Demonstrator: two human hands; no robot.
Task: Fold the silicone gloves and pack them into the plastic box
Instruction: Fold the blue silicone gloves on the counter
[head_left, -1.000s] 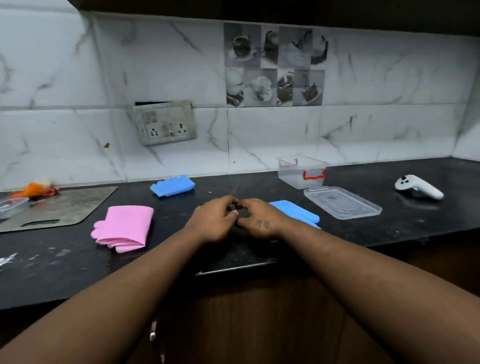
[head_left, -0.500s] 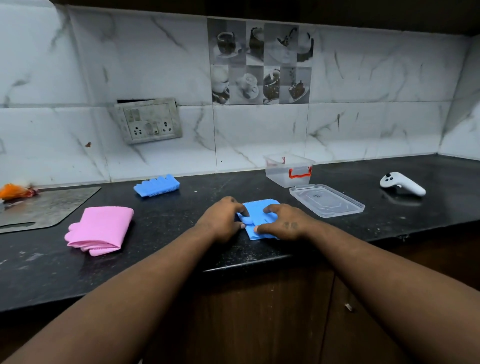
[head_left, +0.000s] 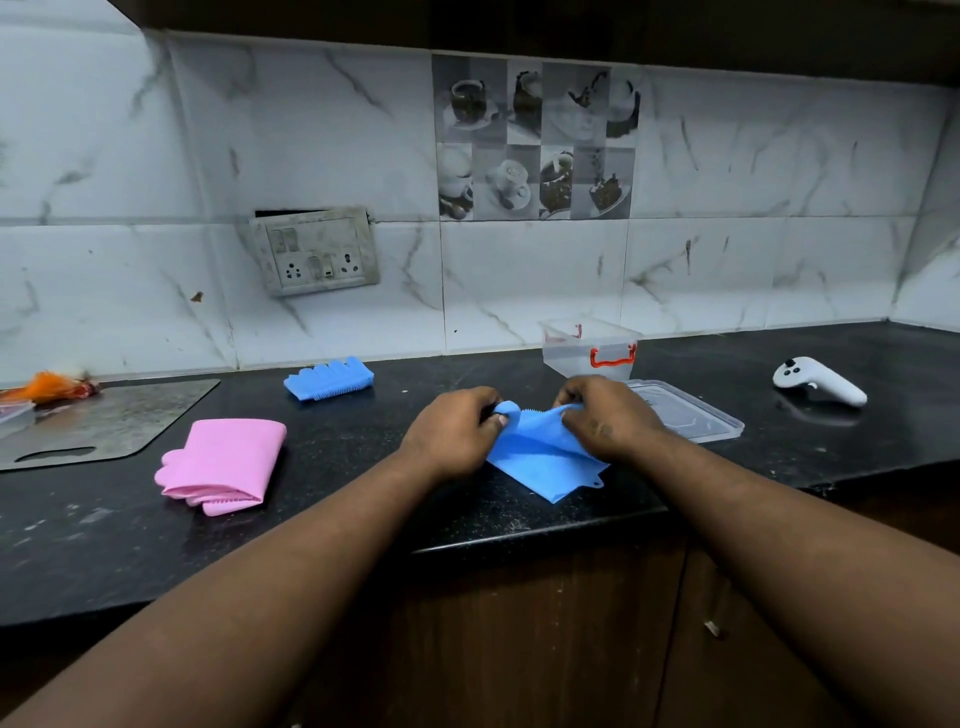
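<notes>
A blue silicone glove (head_left: 540, 457) lies on the black counter near its front edge, its far end lifted. My left hand (head_left: 452, 428) pinches that raised end on the left and my right hand (head_left: 605, 415) grips it on the right. A second blue glove (head_left: 329, 378) lies folded near the wall. A folded pink glove (head_left: 223, 465) rests to the left. The clear plastic box (head_left: 589, 349) with a red latch stands open behind my right hand. Its lid (head_left: 691, 415) lies flat beside it, partly hidden by my right hand.
A white controller (head_left: 818, 382) lies at the right on the counter. A metal cutting board (head_left: 98, 423) sits at the left with orange scraps (head_left: 47, 387) beyond it. A switch plate (head_left: 315, 250) hangs on the tiled wall. Wooden cabinet doors (head_left: 545, 639) are below the counter edge.
Both hands moved onto the blue glove, pressed it flat, and now have raised its far end off the counter. The view shifted slightly.
</notes>
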